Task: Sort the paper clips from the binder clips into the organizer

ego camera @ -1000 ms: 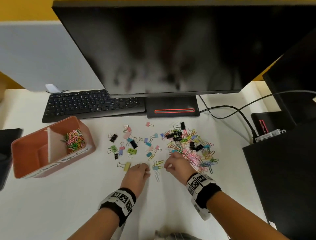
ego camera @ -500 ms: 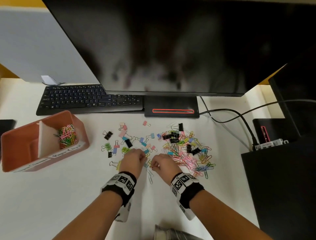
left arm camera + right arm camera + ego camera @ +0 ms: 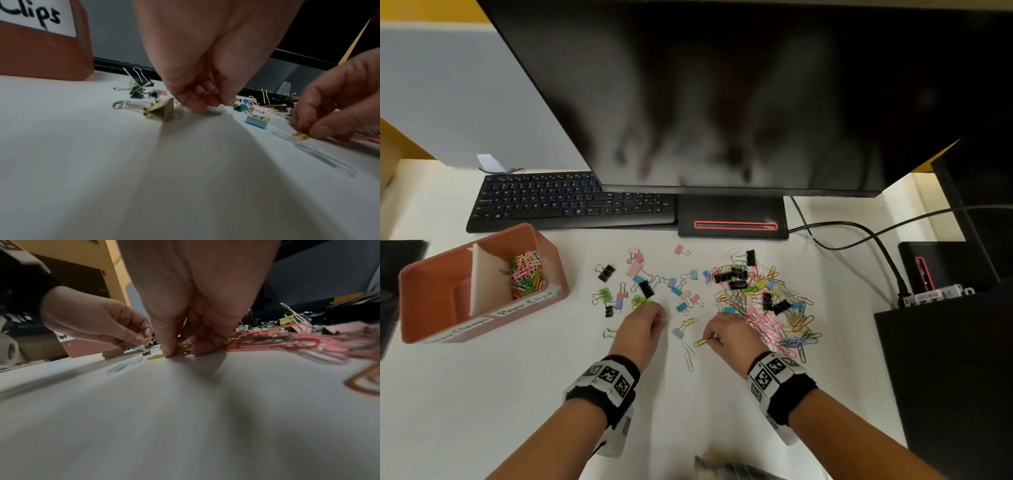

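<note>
Spanning beneath monitor (image 3: pixel 722 85), white desk (image 3: pixel 482 411); both grips pinching paper clips: left (image 3: pixel 643 325), right (image 3: pixel 729 337).

Right hand (image 3: pixel 727 334) pinches a yellow paper clip (image 3: pixel 701 342) on the desk (image 3: pixel 482 394).

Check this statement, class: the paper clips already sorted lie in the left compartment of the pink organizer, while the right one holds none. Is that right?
Not quite. The head view shows the sorted paper clips in the right compartment of the pink organizer, on the side of the white divider nearer the loose clips. It is the left compartment that holds none.
</note>
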{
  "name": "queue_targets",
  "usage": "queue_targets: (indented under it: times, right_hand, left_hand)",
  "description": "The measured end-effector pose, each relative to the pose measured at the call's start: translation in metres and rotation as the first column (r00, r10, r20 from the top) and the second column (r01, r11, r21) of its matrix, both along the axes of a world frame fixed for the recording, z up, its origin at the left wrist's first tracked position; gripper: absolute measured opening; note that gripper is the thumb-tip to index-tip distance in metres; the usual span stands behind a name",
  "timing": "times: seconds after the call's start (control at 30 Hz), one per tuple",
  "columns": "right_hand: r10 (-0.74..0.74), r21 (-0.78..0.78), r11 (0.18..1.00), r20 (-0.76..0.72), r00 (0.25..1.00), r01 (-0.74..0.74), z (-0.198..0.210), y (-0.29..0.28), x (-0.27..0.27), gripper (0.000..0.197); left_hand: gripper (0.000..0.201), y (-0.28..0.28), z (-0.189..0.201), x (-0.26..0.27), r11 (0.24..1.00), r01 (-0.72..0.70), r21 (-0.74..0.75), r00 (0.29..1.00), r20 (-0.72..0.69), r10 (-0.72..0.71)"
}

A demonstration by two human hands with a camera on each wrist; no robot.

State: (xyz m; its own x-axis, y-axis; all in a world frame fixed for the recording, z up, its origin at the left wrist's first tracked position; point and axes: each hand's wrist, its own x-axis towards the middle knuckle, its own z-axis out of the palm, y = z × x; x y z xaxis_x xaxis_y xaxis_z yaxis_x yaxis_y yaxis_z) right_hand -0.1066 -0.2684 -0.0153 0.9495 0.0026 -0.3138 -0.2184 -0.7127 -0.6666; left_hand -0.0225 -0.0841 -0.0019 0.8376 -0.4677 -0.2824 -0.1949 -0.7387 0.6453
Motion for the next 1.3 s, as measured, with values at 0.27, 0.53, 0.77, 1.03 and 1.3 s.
queue_targets:
  times: [0.27,0.53,0.77,1.03,1.3]
  right_hand:
    - [0.075,-0.049,0.996,-0.093,0.993,-0.080,0.003,0.001,0.008,0.025]
    - [0.058,-0.047,0.997,-0.095,0.994,-0.063,0.007,-0.003,0.015,0.016]
    - [0.003,-0.030,1.000,-0.056,0.998,-0.005,0.006,0.005,0.036,0.027]
    - [0.030,-0.102,0.994,-0.089,0.996,-0.039,0.009,0.012,0.046,0.024]
    - [-0.027,-0.082,0.996,-0.078,0.997,0.020,0.008,0.007,0.036,0.016]
  left_hand:
    - [0.027,-0.022,0.002,0.030,0.981,0.185,0.059,0.979,0.079,-0.189]
    - [0.011,-0.025,-0.002,0.037,0.947,0.282,0.155,0.950,0.089,-0.298]
    - [0.026,-0.025,-0.010,0.038,0.946,0.308,0.099,0.942,0.107,-0.318]
    - [0.014,-0.030,-0.008,0.045,0.943,0.271,0.191,0.952,0.092,-0.292]
    - [0.016,-0.028,-0.005,0.046,0.918,0.296,0.264,0.946,0.051,-0.319]
